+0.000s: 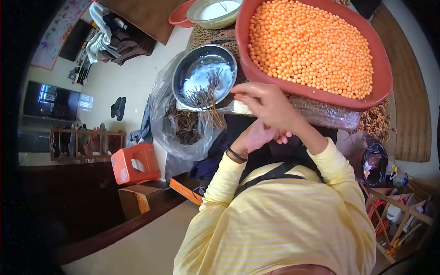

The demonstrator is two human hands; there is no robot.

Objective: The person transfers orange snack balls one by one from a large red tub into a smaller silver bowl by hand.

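My right hand (268, 103) reaches across above my left hand, its fingers stretched toward the metal bowl (175, 79) and nothing visible in them. Lower down, my left hand (261, 136) has curled fingers, partly covered by the right; what they hold, if anything, is hidden. The bowl holds white-blue liquid (201, 80), and a bundle of thin brown stems (206, 96) leans over its near rim. Beyond my right hand lies a large red tub (302, 87) full of small orange balls (311, 46).
A clear plastic bag (162, 114) with dark stems hangs by the bowl. Behind are a basin of white liquid (199, 18) and a red dish (176, 16). An orange stool (133, 165) stands left; small brown beads (378, 121) lie right of the tub.
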